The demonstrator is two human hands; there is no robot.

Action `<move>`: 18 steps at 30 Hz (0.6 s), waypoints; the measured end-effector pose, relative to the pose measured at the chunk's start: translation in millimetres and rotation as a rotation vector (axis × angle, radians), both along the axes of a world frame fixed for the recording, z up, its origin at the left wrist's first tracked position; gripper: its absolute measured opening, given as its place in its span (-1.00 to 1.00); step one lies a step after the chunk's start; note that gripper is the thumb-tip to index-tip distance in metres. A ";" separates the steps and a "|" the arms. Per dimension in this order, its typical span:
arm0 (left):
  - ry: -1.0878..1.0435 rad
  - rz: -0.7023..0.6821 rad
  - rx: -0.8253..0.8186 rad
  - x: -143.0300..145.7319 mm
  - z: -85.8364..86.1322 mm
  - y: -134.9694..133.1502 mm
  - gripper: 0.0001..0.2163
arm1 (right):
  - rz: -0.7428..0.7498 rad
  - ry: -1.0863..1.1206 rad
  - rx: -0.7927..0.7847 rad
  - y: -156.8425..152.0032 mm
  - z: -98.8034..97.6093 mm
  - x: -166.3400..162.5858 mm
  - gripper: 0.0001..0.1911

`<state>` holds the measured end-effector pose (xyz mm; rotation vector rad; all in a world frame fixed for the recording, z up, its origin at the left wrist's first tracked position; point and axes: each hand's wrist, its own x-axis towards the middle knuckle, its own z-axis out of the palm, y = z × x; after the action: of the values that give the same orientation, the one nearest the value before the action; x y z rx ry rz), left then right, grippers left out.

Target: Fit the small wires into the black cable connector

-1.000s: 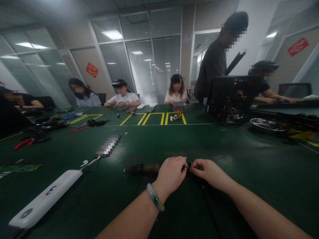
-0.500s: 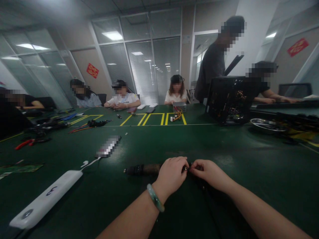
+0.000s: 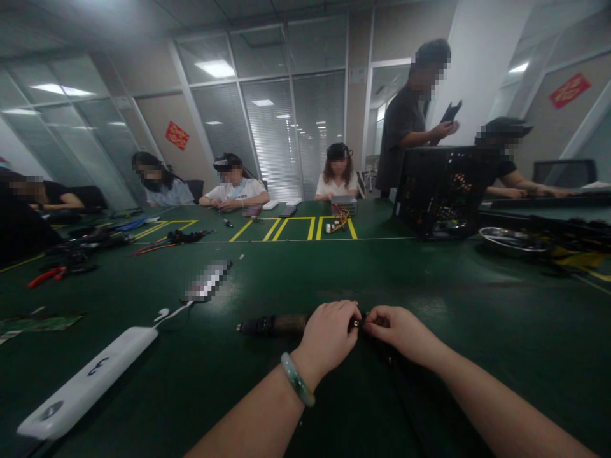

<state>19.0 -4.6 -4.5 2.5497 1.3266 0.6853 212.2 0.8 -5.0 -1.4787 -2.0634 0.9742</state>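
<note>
The left hand [image 3: 329, 335] curls over the end of a dark cylindrical handle [image 3: 272, 325], which lies low over the dark green work table [image 3: 477, 286]. The right hand [image 3: 402, 332] presses in against it, both pinching at a small metal tip [image 3: 356, 323]. A white corded unit [image 3: 86, 381] lies to the left. Yellow tape lines [image 3: 291, 229] mark the far tabletop, with a black open-frame case [image 3: 443, 191] to the right. Beyond, seated people [image 3: 233, 187] face glass partitions [image 3: 272, 140] with blinds and red wall hangings [image 3: 176, 135].
</note>
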 end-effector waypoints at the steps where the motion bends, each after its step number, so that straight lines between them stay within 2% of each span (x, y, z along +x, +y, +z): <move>1: 0.005 0.010 -0.004 -0.1 0.5 -0.4 -0.82 | -0.002 0.004 -0.002 0.0 -0.1 0.0 -0.78; 8: 0.013 -0.009 0.002 -0.5 -2.0 1.4 -0.92 | 0.001 0.015 -0.004 0.6 -1.7 0.5 -0.78; 14: 0.001 0.013 -0.004 -0.1 0.4 0.2 -0.83 | 0.002 0.013 0.025 1.5 -4.6 0.4 -0.78; 18: -0.006 0.003 -0.004 0.4 1.2 -0.6 -0.91 | 0.006 0.016 0.035 2.4 -6.7 0.6 -0.79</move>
<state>19.4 -5.2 -3.3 2.5410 1.3285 0.6896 212.8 3.2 -11.8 -1.4434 -2.0650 0.9445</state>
